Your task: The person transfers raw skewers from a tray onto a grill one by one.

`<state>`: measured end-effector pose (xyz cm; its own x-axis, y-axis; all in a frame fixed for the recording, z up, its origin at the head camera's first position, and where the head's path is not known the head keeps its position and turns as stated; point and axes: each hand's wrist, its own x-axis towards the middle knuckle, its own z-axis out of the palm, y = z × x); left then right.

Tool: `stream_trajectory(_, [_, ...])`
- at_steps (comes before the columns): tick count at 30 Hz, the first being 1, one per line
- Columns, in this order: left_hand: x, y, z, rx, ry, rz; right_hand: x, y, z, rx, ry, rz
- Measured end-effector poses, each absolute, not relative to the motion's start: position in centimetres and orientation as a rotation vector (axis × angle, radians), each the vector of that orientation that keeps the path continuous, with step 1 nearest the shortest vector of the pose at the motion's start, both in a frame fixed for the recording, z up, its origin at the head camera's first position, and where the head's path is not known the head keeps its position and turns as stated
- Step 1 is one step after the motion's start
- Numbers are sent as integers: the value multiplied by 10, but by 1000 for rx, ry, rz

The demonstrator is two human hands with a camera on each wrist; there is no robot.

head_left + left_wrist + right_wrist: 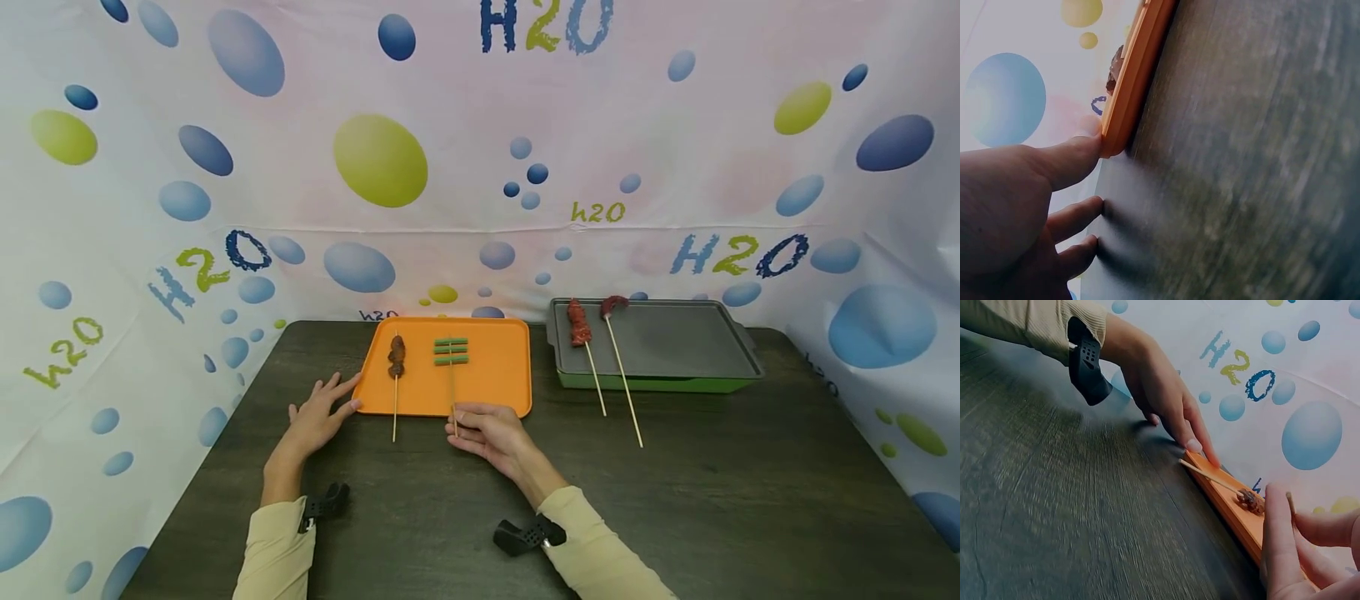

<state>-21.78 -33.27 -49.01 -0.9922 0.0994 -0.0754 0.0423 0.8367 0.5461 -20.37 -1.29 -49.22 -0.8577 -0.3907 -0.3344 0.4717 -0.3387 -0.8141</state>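
Right hand (495, 436): fingers pointing left, grip pinching the lower stick of one green skewer (452, 361), its green pieces over the orange tray (495, 379). Left hand (311, 425): fingers spread, grip unclosed, touching the tray's left edge.

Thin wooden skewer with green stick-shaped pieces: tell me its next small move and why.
Probably raise the wooden skewer with green stick-shaped pieces clear of the orange rectangular tray: the right hand pinches its bare lower end, and the left hand touches the tray's left edge, which could steady it.
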Motion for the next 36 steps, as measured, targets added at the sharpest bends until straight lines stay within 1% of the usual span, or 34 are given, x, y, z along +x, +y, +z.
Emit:
stream_trajectory(6, [-218, -334, -492, 109, 2913, 864, -200, -4, -492, 87, 1418, -2187])
stream_trajectory(17, [-220, -335, -493, 101, 2909, 866, -176, 19, -489, -16, 1518, -2165])
stream_trajectory(27, [-219, -335, -494, 99, 2916, 860, -161, 41, -469, -83, 1610, -2125])
stream_trajectory(36, [-217, -335, -492, 128, 2939, 870, -158, 73, -450, -199, 1726, -2122])
